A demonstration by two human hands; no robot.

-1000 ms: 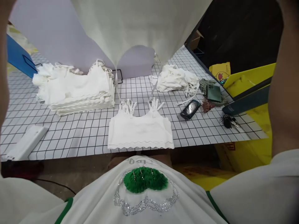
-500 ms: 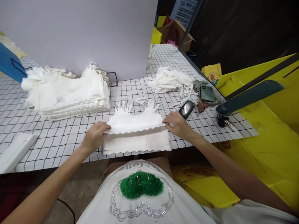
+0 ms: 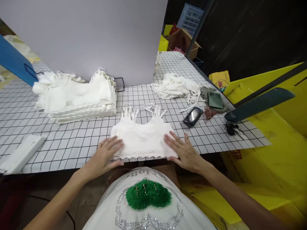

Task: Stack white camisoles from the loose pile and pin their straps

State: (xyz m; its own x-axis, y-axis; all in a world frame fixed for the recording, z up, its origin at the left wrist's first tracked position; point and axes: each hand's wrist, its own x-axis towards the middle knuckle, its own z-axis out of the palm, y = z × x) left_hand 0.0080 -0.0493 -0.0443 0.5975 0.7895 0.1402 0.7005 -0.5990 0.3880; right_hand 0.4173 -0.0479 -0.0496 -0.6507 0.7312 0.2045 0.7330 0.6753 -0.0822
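A white strappy top (image 3: pixel 144 137) lies flat at the table's front edge, on what looks like a small stack of the same kind, its straps pointing away from me. My left hand (image 3: pixel 105 156) rests open on its left side, fingers spread across the fabric. On the right side my right hand (image 3: pixel 183 151) lies flat with fingers apart. The scalloped hem runs along the table edge between my hands. A thick pile of similar white tops (image 3: pixel 79 99) sits to the back left.
A loose heap of white garments (image 3: pixel 177 86) lies at the back right. Near it are a black phone (image 3: pixel 193 116), a green phone (image 3: pixel 215 100) and keys (image 3: pixel 232 128). A white box-like object (image 3: pixel 22 153) is at the left edge. A grey panel (image 3: pixel 96 38) stands behind.
Both hands have let go of the top's hem and now press flat on the fabric. The top, held partly raised before, now lies down over the pieces beneath it.
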